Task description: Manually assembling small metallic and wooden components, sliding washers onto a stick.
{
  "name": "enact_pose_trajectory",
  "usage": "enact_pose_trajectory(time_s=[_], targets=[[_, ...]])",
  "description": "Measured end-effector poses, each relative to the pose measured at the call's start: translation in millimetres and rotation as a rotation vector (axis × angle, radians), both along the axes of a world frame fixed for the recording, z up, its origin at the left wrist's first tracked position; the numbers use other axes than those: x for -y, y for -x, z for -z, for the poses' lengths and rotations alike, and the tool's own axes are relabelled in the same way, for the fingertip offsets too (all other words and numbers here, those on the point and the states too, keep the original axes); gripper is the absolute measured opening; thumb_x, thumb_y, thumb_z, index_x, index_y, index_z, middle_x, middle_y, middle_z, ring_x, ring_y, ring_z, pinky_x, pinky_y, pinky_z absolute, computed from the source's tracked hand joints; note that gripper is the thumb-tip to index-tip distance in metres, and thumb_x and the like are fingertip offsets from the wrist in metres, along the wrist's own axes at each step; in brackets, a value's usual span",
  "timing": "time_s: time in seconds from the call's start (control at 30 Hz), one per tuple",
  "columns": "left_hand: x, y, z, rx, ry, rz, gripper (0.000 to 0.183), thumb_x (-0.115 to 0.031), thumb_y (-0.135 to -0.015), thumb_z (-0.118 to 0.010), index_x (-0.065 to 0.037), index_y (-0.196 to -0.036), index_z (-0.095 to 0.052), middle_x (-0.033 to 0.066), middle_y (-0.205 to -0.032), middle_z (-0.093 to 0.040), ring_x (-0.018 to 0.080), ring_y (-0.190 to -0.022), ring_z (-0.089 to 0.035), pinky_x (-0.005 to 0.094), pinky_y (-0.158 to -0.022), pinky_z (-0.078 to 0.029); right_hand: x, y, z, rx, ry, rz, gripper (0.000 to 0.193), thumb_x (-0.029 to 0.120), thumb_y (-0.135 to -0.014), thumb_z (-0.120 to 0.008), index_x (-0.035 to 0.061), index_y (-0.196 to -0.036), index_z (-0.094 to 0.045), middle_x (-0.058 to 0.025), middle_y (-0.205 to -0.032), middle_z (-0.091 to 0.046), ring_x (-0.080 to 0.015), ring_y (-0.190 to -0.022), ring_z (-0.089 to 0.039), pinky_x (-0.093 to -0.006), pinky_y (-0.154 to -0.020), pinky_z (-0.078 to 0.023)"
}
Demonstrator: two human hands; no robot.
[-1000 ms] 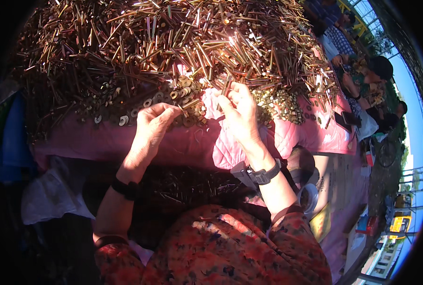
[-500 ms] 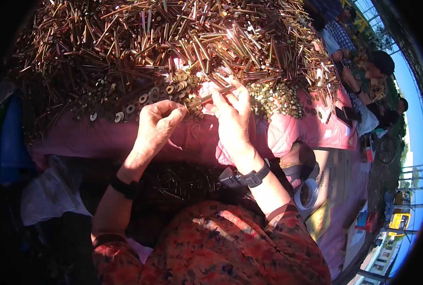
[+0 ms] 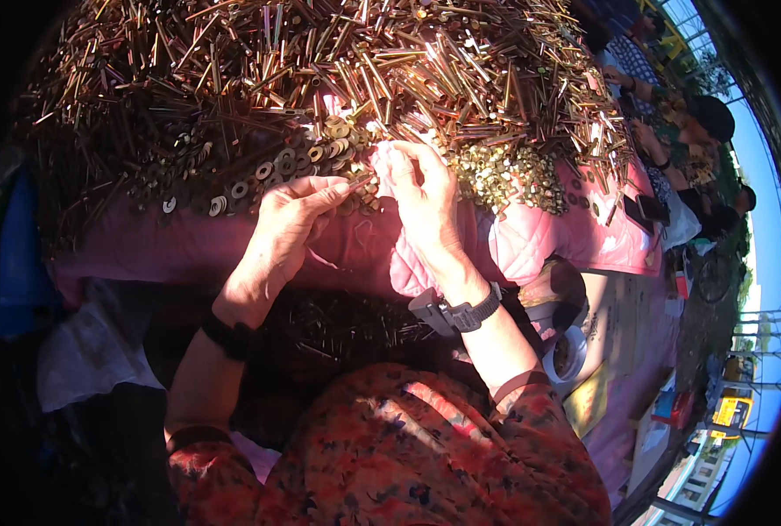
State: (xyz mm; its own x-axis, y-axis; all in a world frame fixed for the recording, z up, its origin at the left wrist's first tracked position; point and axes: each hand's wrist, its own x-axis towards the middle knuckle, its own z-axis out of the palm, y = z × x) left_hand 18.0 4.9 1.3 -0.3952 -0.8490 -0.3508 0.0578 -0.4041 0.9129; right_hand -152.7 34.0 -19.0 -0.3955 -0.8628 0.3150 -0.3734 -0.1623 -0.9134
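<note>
The long piece bridging your hands no longer shows: your left hand (image 3: 290, 219) pinches a slim rod (image 3: 361, 184) at the right edge of the washers (image 3: 285, 164), while your right hand (image 3: 430, 197) curls farther right, its fingers' hold unclear, so they now seem parted.

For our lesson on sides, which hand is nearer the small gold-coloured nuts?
Right. The right hand is just left of the small gold-coloured nuts; the left hand is farther left, beyond the right.
</note>
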Motion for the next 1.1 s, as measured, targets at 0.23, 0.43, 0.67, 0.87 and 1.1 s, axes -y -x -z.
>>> enact_pose_trajectory(time_s=[0.23,0.43,0.67,0.87,1.1], targets=[[10.7,-5.3,6.3,-0.014,0.009,-0.183,0.011,-0.013,-0.074,-0.063,-0.003,-0.077,-0.066,-0.0019,-0.062,-0.052,0.0049,-0.054,-0.04,0.0207,-0.052,-0.029,14.4,21.8,22.7,-0.656,-0.077,-0.2,0.018,0.001,-0.076,-0.056,-0.0007,-0.091,-0.065,-0.0187,-0.093,-0.063,-0.0345,-0.086,-0.061,-0.0395,-0.078,-0.048],[10.2,-5.8,5.3,-0.056,-0.022,-0.188,0.006,-0.013,-0.075,-0.063,-0.007,-0.072,-0.061,-0.0053,-0.061,-0.046,0.0035,-0.053,-0.035,0.0197,-0.048,-0.024,15.3,25.3,22.7,-0.692,-0.111,-0.276,0.019,-0.005,-0.07,-0.051,-0.0013,-0.088,-0.056,-0.0183,-0.085,-0.059,-0.0352,-0.084,-0.058,-0.0411,-0.073,-0.047],[7.3,-1.7,-3.1,0.013,-0.054,-0.2,0.007,-0.012,-0.074,-0.062,-0.008,-0.069,-0.059,-0.0047,-0.06,-0.046,0.0035,-0.05,-0.033,0.0203,-0.046,-0.022,15.1,30.6,29.0,-0.634,0.105,-0.235,0.021,-0.007,-0.076,-0.05,-0.0008,-0.095,-0.056,-0.0147,-0.088,-0.061,-0.0285,-0.078,-0.062,-0.0342,-0.069,-0.05],[9.9,-9.4,7.6,-0.087,-0.166,-0.165,0.009,-0.012,-0.073,-0.062,-0.003,-0.072,-0.063,-0.0016,-0.062,-0.05,0.0051,-0.052,-0.036,0.0211,-0.047,-0.024,-5.4,11.4,-6.3,0.274,-0.086,-0.402,0.013,0.007,-0.089,-0.058,-0.0006,-0.1,-0.059,-0.0035,-0.086,-0.061,-0.0087,-0.074,-0.061,-0.023,-0.066,-0.051],[12.2,-12.3,5.9,-0.145,-0.19,-0.091,0.009,-0.011,-0.072,-0.062,-0.003,-0.069,-0.061,-0.0004,-0.061,-0.05,0.0053,-0.051,-0.037,0.0218,-0.046,-0.024,-14.7,4.4,-9.1,0.344,-0.072,-0.445,0.015,0.008,-0.089,-0.058,-0.002,-0.101,-0.059,-0.0055,-0.09,-0.059,-0.01,-0.073,-0.062,-0.0231,-0.065,-0.053]])
